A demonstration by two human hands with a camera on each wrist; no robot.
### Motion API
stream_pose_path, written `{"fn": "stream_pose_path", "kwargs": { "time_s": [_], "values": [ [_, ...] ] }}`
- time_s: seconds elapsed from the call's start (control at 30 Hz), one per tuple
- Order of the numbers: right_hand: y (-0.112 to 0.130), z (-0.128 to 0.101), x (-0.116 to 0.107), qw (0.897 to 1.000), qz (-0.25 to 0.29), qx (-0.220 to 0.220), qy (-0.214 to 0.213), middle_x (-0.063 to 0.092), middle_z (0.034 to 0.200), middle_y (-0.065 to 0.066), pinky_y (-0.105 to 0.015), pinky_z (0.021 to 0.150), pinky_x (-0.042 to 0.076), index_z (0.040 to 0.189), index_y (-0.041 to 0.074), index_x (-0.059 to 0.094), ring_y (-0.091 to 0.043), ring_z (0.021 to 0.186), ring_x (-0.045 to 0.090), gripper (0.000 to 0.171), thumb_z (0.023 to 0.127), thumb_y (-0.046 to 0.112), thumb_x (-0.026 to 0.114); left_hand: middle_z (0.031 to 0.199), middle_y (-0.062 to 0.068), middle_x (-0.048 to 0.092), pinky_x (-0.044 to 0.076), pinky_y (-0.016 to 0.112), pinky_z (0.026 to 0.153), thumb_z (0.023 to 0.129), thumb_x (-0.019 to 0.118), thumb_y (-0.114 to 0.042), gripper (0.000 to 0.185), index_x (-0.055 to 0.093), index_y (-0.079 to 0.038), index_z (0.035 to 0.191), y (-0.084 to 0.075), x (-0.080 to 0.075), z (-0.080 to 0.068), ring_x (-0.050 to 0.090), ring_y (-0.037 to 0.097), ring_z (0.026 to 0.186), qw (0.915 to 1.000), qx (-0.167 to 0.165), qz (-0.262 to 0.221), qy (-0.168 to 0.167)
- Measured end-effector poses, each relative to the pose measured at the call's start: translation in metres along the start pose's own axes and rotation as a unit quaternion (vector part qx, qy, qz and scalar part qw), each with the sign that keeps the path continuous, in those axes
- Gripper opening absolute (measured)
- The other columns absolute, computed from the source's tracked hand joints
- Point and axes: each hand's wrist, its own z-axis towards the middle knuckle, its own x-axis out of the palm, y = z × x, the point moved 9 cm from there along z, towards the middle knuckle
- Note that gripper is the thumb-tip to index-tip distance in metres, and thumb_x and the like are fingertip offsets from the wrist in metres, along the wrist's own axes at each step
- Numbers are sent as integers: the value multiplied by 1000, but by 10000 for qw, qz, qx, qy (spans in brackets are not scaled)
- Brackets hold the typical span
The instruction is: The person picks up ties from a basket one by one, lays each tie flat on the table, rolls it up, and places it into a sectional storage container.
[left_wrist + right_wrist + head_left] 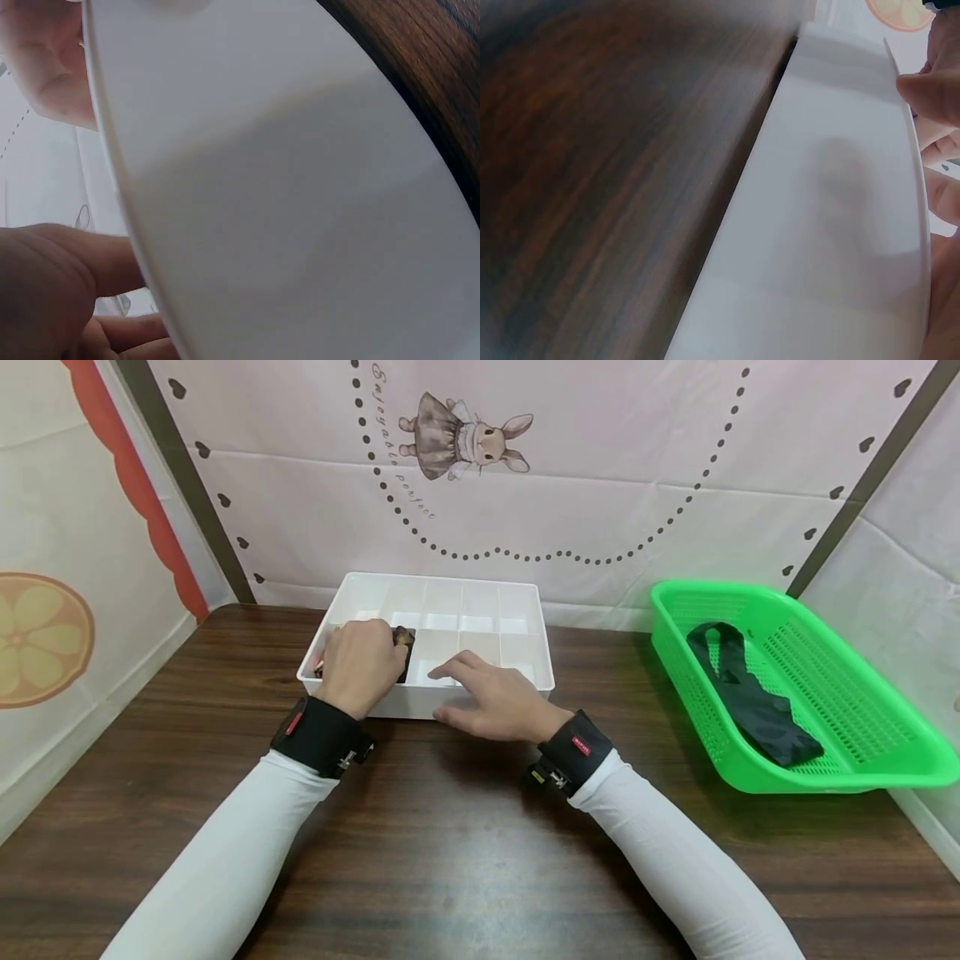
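A white divided box [442,700] stands against the back wall. My left hand [362,664] reaches down into its front left compartments; the fingertips are hidden behind the hand and the box wall. Next to the thumb, dark cloth with a brownish patch [405,638] shows in a compartment, and a bit of reddish patterned material [318,668] peeks out on the hand's other side. Over the box's front rim hovers my right hand [501,697], its fingers loosely bent and nothing seen in them. Both wrist views mostly show the box's outer wall [270,187].
On the right stands a green perforated basket [862,693] holding a black cloth item [750,697] with a loop at one end. A dark wooden table [442,852] lies under everything. Printed fabric [600,460] covers the back wall.
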Motion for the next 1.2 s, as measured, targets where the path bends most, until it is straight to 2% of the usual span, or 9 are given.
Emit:
{"fn": "stream_pose_path", "kwargs": {
  "time_s": [0.17, 0.3, 0.4, 0.5, 0.67, 0.77, 0.93, 1.03, 1.2],
  "values": [
    [-1, 0, 2, 9999, -99, -16, 79, 58, 140, 1, -39, 82, 55, 143, 17, 62, -13, 100, 67, 48, 102, 41, 67, 57, 9, 51, 42, 44, 45, 94, 72, -13, 45, 51, -8, 56, 3, 8, 3, 57, 33, 55, 9987, -215, 394, 231],
    [0, 1, 0, 9998, -193, -18, 88, 58, 139, 1, -39, 81, 55, 141, 18, 63, -13, 101, 67, 47, 101, 42, 66, 66, 20, 64, 50, 55, 52, 95, 73, -13, 39, 59, -2, 61, 4, 9, 5, 65, 41, 63, 9976, -286, 502, 375],
    [1, 1, -1, 9997, -229, -10, 74, 59, 138, 2, -39, 81, 55, 140, 18, 64, -13, 103, 67, 46, 101, 42, 66, 73, 23, 68, 52, 57, 54, 96, 68, -11, 33, 63, -2, 65, 4, 11, 6, 68, 43, 68, 9968, -265, 477, 588],
    [0, 1, 0, 9998, -202, -2, 85, 60, 137, 2, -40, 82, 55, 140, 19, 64, -12, 105, 66, 45, 101, 42, 66, 68, 20, 65, 48, 52, 49, 95, 63, -9, 35, 59, -4, 61, 7, 12, 6, 65, 40, 64, 9963, -321, 362, 710],
    [1, 0, 3, 9998, -112, -12, 171, 60, 138, 2, -40, 85, 55, 140, 18, 64, -12, 111, 65, 45, 102, 43, 64, 59, 10, 51, 34, 40, 45, 96, 60, -10, 39, 50, -9, 57, 16, 10, 5, 54, 32, 55, 9950, -593, 50, 801],
    [-1, -2, 5, 9997, -35, 4, 253, 60, 139, 1, -40, 88, 55, 140, 17, 64, -13, 113, 64, 46, 102, 43, 63, 60, 9, 51, 36, 40, 46, 98, 62, -17, 40, 52, -9, 60, 19, 10, 5, 55, 31, 57, 9932, -708, -27, 920],
    [-3, -4, 2, 9985, 440, -100, 311, 58, 141, -3, -38, 99, 52, 144, 12, 60, -16, 120, 61, 50, 103, 38, 67, 59, 2, 48, 41, 44, 51, 93, 70, -37, 48, 50, -13, 57, 25, 3, 6, 56, 29, 61, 9909, -928, -116, 963],
    [-2, -5, -7, 9961, 810, -219, 259, 57, 143, -8, -34, 101, 49, 147, 7, 56, -19, 119, 61, 54, 103, 33, 70, 54, 0, 48, 40, 42, 50, 95, 71, -43, 52, 57, -14, 54, 29, -6, 7, 56, 27, 59, 9916, -894, -269, 891],
    [1, -9, -38, 9946, 996, -286, -63, 56, 143, -14, -37, 92, 56, 149, 3, 53, -20, 107, 65, 56, 103, 29, 72, 50, -1, 46, 32, 36, 46, 101, 67, -41, 54, 60, -15, 54, 39, -20, 10, 52, 25, 54, 9928, -759, -435, 823]
  ]
}}
